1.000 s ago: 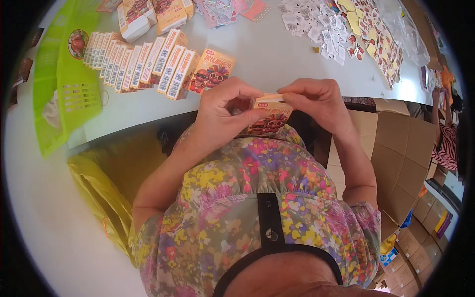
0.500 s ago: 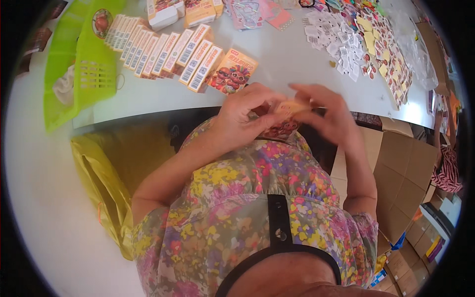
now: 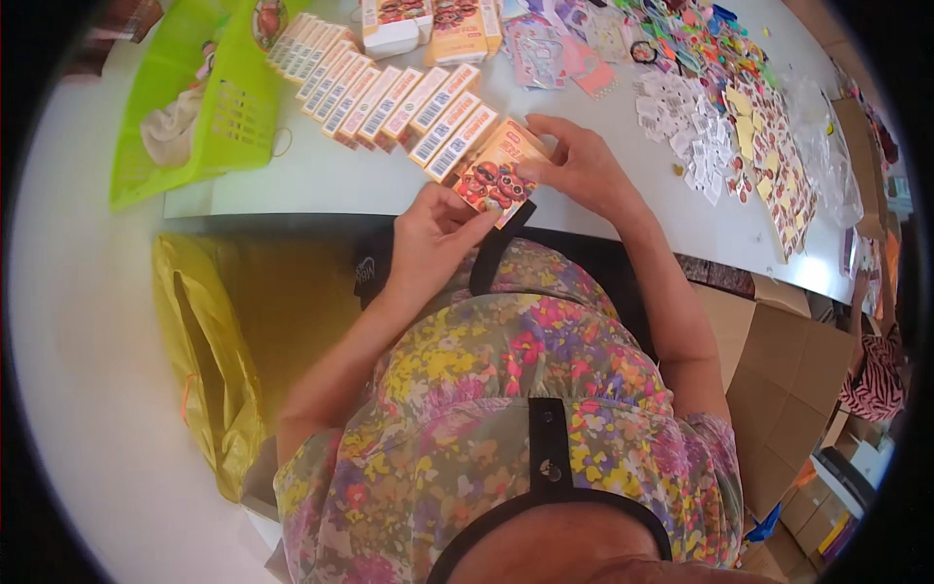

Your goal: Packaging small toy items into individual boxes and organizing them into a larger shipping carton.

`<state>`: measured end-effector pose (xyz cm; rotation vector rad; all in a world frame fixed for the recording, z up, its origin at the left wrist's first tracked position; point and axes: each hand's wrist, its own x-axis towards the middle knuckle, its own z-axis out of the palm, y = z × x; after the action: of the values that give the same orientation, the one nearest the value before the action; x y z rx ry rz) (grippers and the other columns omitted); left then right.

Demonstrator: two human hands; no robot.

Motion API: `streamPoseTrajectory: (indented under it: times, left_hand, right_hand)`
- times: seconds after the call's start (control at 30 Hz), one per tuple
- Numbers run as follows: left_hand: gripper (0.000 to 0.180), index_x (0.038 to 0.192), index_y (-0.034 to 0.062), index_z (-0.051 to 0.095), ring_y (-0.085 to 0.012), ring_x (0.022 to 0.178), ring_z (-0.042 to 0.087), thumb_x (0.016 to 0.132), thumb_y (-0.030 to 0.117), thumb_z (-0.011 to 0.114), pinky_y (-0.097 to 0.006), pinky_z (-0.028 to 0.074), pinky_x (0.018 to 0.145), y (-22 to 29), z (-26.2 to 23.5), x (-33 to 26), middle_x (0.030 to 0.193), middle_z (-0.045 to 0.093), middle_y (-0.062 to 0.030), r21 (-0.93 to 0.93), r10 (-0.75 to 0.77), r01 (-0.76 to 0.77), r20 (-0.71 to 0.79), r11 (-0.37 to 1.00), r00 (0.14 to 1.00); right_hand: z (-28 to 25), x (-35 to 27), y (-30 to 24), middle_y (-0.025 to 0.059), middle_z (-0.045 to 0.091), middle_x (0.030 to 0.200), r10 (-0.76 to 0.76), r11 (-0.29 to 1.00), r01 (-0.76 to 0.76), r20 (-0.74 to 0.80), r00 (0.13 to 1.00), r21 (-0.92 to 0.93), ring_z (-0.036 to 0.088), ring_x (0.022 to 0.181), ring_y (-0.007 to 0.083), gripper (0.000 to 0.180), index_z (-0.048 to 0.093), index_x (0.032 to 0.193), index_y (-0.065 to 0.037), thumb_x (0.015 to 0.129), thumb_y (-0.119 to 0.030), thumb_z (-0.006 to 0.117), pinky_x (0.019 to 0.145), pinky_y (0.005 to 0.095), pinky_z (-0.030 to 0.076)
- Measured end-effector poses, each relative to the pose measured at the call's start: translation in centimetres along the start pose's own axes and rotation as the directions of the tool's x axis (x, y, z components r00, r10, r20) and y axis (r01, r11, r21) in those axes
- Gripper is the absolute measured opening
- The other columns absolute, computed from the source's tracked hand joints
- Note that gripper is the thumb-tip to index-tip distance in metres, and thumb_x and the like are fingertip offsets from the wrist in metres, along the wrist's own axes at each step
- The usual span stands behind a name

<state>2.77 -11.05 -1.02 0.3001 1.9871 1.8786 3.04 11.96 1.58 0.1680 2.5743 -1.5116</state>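
Note:
A small orange cardboard box (image 3: 499, 176) with cartoon faces on its front is held between my two hands at the near end of a row of boxes. My left hand (image 3: 436, 232) pinches its lower left corner, thumb on the front. At its right edge, my right hand (image 3: 582, 171) grips with the thumb on the front and the index finger stretched beyond the upper corner. The row of similar boxes (image 3: 384, 105) leans in a line with barcoded sides showing. Whether another box lies behind the held one, I cannot tell.
A green plastic basket (image 3: 185, 107) with a white cloth stands at the table's left. More boxes (image 3: 457, 29) sit at the back. White tags (image 3: 681, 127), printed sheets (image 3: 773, 165) and small colourful items cover the right side. A yellow bag (image 3: 209, 370) hangs below the table's edge.
Both hands have moved forward from near my body to the row's near end, bringing the box with them. The view has shifted, so the table's things appear further right and lower.

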Motion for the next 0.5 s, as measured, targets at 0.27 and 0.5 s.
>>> streamPoseTrajectory:
  times: [0.27,0.5]
  left_hand:
    - [0.03,0.093,0.0029,0.05,-0.0091,0.078,0.063,0.08,0.003,0.077,-0.023,0.053,0.068,0.2,0.1,-0.3,0.086,0.064,-0.0062,-0.033,0.001,0.003,0.114,0.999,0.993]
    - [0.024,0.08,0.0033,0.059,-0.022,0.062,0.06,0.07,0.001,0.081,-0.027,0.048,0.052,0.9,-1.0,0.2,0.074,0.057,-0.0103,0.519,0.615,-0.574,0.113,0.634,0.781]
  right_hand:
    - [-0.4,-1.5,0.7,0.0054,0.063,0.111,0.076,0.991,-0.091,0.15,0.986,0.095,0.06,0.101,0.0161,0.062,0.054,0.126,-0.001,0.069,-0.005,0.079,0.088,0.0316,0.048]
    - [1.8,-0.4,0.4,0.0037,0.06,0.112,-0.161,0.89,0.146,-0.003,0.987,0.431,0.058,0.101,0.0142,0.069,0.05,0.123,-0.005,0.064,-0.005,0.085,0.088,0.0316,0.049]
